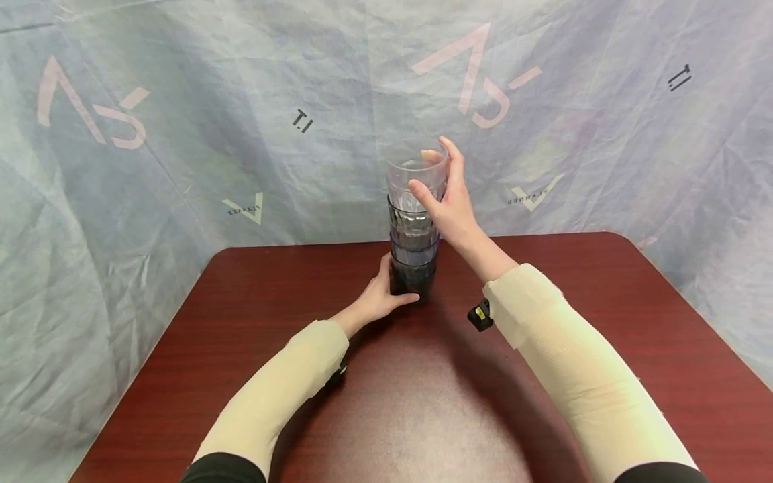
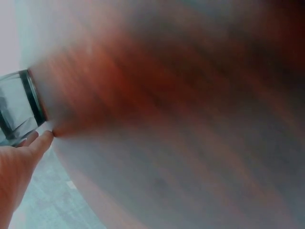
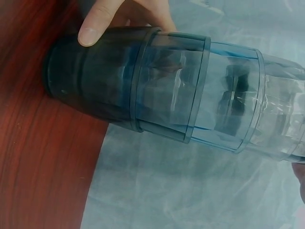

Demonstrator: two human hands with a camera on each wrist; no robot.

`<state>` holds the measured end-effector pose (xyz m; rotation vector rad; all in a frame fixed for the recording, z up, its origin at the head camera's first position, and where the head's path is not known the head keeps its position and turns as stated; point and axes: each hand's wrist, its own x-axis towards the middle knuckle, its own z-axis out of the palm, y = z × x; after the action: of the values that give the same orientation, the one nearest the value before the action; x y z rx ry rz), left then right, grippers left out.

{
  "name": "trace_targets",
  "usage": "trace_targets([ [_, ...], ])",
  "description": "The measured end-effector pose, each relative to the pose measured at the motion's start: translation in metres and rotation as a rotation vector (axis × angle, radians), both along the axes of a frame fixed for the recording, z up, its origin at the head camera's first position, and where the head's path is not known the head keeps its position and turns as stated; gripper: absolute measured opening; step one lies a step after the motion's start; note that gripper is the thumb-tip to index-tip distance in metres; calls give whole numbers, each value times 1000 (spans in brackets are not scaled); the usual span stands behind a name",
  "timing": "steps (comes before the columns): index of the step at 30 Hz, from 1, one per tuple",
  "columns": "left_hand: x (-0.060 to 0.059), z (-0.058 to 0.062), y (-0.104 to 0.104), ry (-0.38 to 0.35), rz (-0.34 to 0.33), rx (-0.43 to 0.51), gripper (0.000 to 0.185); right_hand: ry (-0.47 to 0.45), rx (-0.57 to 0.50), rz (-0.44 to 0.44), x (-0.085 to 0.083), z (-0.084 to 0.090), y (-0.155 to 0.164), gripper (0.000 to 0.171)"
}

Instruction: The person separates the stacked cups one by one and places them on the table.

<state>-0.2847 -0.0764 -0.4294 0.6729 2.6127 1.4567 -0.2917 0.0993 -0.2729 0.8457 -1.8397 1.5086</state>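
Note:
A tall stack of nested tumblers (image 1: 413, 256) stands upright toward the back of the table. Its lowest tumbler (image 3: 95, 81) is dark, the ones above are smoky and bluish, and the topmost is a clear tumbler (image 1: 401, 180). My left hand (image 1: 380, 295) grips the dark base, its thumb along the near side and its fingers round the left. Up at the top, my right hand (image 1: 454, 204) holds the clear tumbler from the right, thumb in front and fingers behind near the rim. Only a sliver of that hand shows in the right wrist view.
The reddish-brown wooden table (image 1: 241, 308) has its back edge just behind the stack. A pale printed cloth (image 1: 338, 60) hangs behind and at both sides. Each sleeve carries a small dark device, such as the wrist device (image 1: 480, 315) on the right.

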Motion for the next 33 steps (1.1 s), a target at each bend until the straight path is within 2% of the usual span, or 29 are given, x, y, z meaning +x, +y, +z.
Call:
trace_targets([
  [5, 0, 1, 0, 5, 1, -8, 100, 7, 2, -12, 0, -1, -1, 87],
  [13, 2, 2, 1, -6, 1, -17, 102, -3, 13, -17, 4, 3, -2, 73],
  [21, 2, 1, 0, 1, -1, -20, 101, 40, -15, -2, 33, 28, -10, 67],
  [23, 2, 0, 0, -3, -2, -22, 102, 52, -40, 10, 35, 31, -11, 67],
  [26, 1, -1, 0, -6, -6, -23, 101, 74, -104, 27, 31, 33, -13, 77],
  [29, 0, -2, -1, -4, -16, -20, 100, 112, -168, 38, 30, 38, -15, 100],
  [33, -1, -1, -1, -8, -19, -20, 100, 174, -257, 56, 29, 46, -19, 106],
])
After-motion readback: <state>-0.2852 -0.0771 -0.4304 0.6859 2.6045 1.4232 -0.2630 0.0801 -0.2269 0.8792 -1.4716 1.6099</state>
